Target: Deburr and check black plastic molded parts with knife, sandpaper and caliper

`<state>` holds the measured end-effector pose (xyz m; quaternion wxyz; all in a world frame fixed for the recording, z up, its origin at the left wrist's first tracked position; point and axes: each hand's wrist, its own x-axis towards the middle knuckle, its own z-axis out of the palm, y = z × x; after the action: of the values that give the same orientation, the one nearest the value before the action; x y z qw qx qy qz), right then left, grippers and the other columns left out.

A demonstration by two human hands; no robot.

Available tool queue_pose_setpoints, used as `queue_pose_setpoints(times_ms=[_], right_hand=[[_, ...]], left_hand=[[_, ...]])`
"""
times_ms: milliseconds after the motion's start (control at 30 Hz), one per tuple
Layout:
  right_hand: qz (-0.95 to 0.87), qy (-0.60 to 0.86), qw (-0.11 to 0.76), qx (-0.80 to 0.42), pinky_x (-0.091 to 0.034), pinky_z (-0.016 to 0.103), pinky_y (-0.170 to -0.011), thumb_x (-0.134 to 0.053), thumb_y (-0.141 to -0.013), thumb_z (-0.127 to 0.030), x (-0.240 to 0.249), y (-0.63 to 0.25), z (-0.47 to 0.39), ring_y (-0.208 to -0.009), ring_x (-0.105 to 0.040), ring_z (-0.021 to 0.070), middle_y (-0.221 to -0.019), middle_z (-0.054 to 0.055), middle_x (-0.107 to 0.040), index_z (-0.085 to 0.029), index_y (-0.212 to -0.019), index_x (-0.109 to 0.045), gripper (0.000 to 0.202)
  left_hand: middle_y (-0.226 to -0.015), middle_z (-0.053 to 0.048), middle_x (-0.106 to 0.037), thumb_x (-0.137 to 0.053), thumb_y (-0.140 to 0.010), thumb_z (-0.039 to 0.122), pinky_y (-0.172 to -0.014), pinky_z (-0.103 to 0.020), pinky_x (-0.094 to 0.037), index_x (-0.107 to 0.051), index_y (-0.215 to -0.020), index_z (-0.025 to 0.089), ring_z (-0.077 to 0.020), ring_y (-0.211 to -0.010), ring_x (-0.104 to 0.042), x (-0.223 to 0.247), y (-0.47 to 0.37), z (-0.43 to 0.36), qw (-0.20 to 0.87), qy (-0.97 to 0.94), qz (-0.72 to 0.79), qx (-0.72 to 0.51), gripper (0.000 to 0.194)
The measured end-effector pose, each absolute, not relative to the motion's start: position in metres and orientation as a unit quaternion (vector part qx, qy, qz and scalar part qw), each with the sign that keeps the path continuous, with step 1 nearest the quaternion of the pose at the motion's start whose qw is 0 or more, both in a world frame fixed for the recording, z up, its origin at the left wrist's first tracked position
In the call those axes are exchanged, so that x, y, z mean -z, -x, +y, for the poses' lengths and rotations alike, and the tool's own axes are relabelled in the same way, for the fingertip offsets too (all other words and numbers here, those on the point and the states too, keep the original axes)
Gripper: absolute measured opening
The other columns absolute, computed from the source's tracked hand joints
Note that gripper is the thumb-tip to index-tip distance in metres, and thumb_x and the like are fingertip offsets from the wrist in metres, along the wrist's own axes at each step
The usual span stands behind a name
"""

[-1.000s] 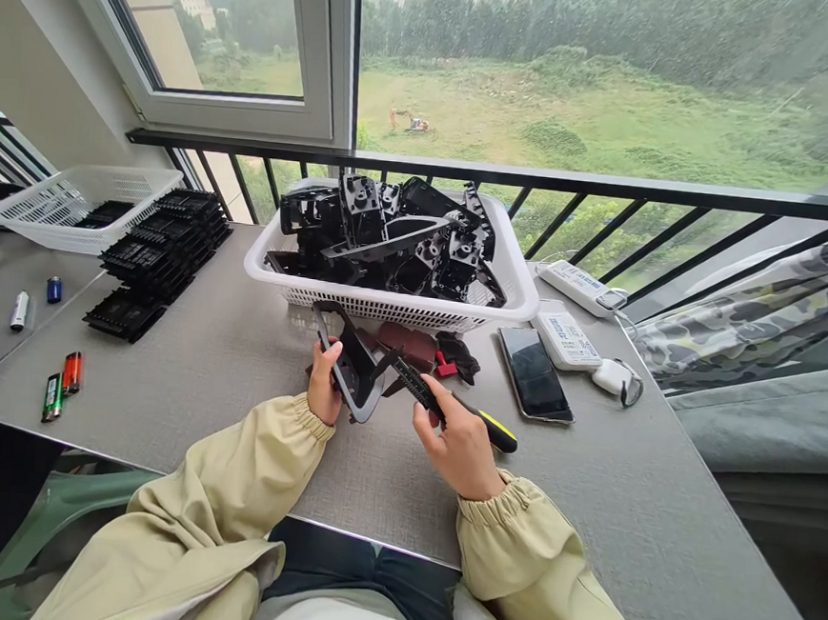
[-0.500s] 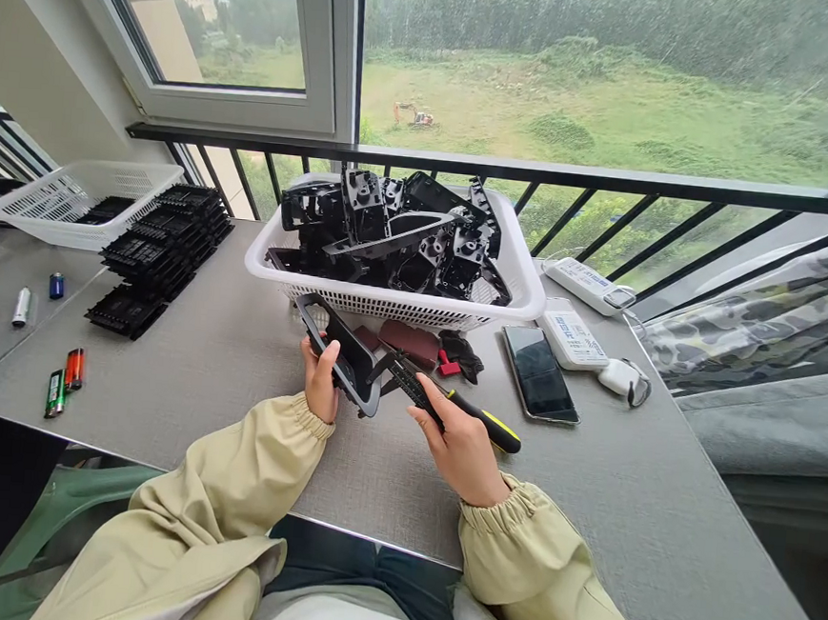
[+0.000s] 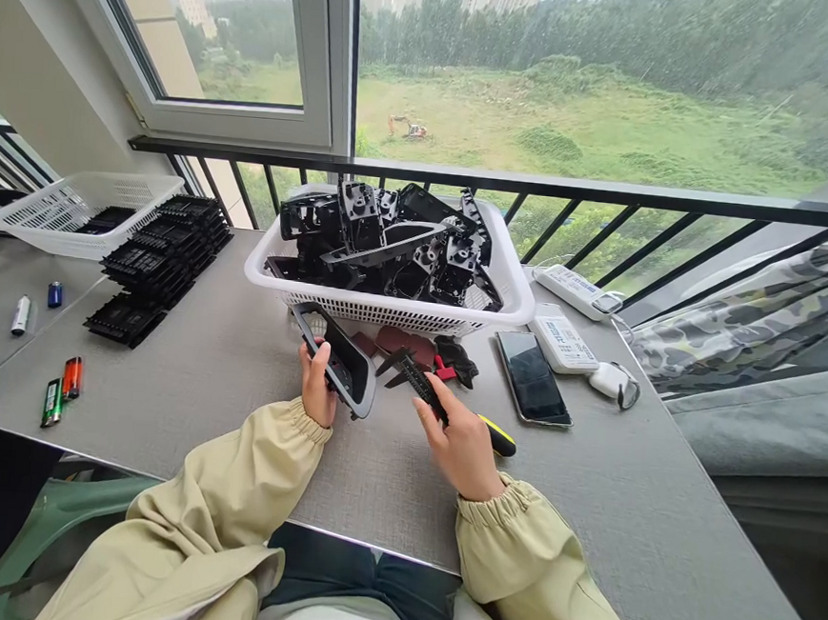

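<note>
My left hand [image 3: 318, 386] grips a hollow black plastic housing [image 3: 340, 357] with a grey rim, tilted over the table, thumb on its near edge. In my right hand [image 3: 466, 446] is a black caliper [image 3: 415, 374], its jaws pointing left towards the housing and slightly apart from it. Under the right hand a yellow-and-black handle [image 3: 499, 437] of some tool lies on the table, partly hidden. Behind the caliper are a brownish-red block [image 3: 407, 344] and a crumpled black item [image 3: 458, 361] with a red piece.
A white basket [image 3: 391, 316] heaped with black plastic parts stands against the railing. Stacked black trays [image 3: 164, 257] and another white basket [image 3: 47, 233] are at left, with several batteries [image 3: 73, 377]. A phone [image 3: 534, 379] and white power strips [image 3: 566, 339] lie to the right.
The caliper jaws have come away from the housing's right end, leaving a small gap. My left hand still holds the housing; the camera view has tilted up slightly.
</note>
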<state>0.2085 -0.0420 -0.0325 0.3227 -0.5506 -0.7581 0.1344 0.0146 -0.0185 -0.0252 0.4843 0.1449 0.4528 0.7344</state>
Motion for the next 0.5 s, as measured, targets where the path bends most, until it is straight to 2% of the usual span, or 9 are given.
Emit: queue_pose_setpoints(times_ms=[67, 133, 267, 333, 400, 500], right_hand=[[-0.752, 0.584, 0.28, -0.125, -0.054, 0.033, -0.062, -0.047, -0.093, -0.036, 0.033, -0.209, -0.04, -0.064, -0.07, 0.0218, -0.086, 0.008, -0.075, -0.015, -0.124, -0.06, 0.04], [-0.76, 0.596, 0.225, -0.128, -0.053, 0.033, -0.058, -0.049, -0.091, -0.033, 0.036, -0.209, -0.04, -0.06, -0.068, 0.0219, -0.076, 0.005, -0.073, -0.017, -0.12, -0.062, 0.036], [-0.793, 0.565, 0.196, -0.118, -0.055, 0.035, -0.07, -0.052, -0.088, -0.027, 0.049, -0.207, -0.038, -0.079, -0.068, 0.0232, -0.092, 0.008, -0.071, -0.018, -0.118, -0.061, 0.033], [-0.804, 0.541, 0.229, -0.098, -0.055, 0.04, -0.079, -0.054, -0.088, -0.026, 0.053, -0.205, -0.037, -0.09, -0.066, 0.0255, -0.097, 0.01, -0.068, -0.019, -0.118, -0.061, 0.032], [-0.8, 0.515, 0.297, -0.082, -0.053, 0.046, -0.088, -0.055, -0.088, -0.028, 0.051, -0.203, -0.036, -0.102, -0.063, 0.0286, -0.107, 0.013, -0.065, -0.019, -0.124, -0.057, 0.037], [-0.796, 0.442, 0.402, -0.097, -0.051, 0.047, -0.096, -0.054, -0.091, -0.03, 0.042, -0.199, -0.039, -0.121, -0.054, 0.0279, -0.135, 0.017, -0.05, -0.023, -0.142, -0.038, 0.054]], left_hand=[[-0.079, 0.001, -0.059, -0.074, -0.064, 0.052, -0.066, -0.029, -0.049, -0.053, -0.084, 0.025, -0.0166, -0.074, -0.06, 0.023, -0.013, -0.018, 0.507, -0.115, 0.439, -0.733, 0.039], [-0.081, -0.001, -0.062, -0.072, -0.064, 0.057, -0.07, -0.031, -0.051, -0.054, -0.082, 0.025, -0.0194, -0.082, -0.062, 0.021, -0.01, -0.017, 0.539, -0.099, 0.425, -0.72, 0.041], [-0.081, -0.003, -0.065, -0.066, -0.065, 0.068, -0.072, -0.035, -0.051, -0.055, -0.078, 0.024, -0.0237, -0.091, -0.063, 0.017, -0.007, -0.017, 0.592, -0.129, 0.398, -0.688, 0.046], [-0.081, -0.003, -0.066, -0.067, -0.063, 0.07, -0.074, -0.036, -0.051, -0.055, -0.077, 0.024, -0.0236, -0.09, -0.064, 0.015, -0.008, -0.018, 0.622, -0.14, 0.377, -0.672, 0.049], [-0.081, -0.003, -0.067, -0.07, -0.058, 0.07, -0.076, -0.037, -0.051, -0.056, -0.077, 0.023, -0.0225, -0.086, -0.064, 0.014, -0.011, -0.02, 0.659, -0.138, 0.353, -0.65, 0.052], [-0.081, -0.002, -0.066, -0.076, -0.049, 0.07, -0.075, -0.037, -0.051, -0.056, -0.079, 0.023, -0.0202, -0.079, -0.064, 0.013, -0.018, -0.025, 0.707, -0.131, 0.328, -0.612, 0.059]])
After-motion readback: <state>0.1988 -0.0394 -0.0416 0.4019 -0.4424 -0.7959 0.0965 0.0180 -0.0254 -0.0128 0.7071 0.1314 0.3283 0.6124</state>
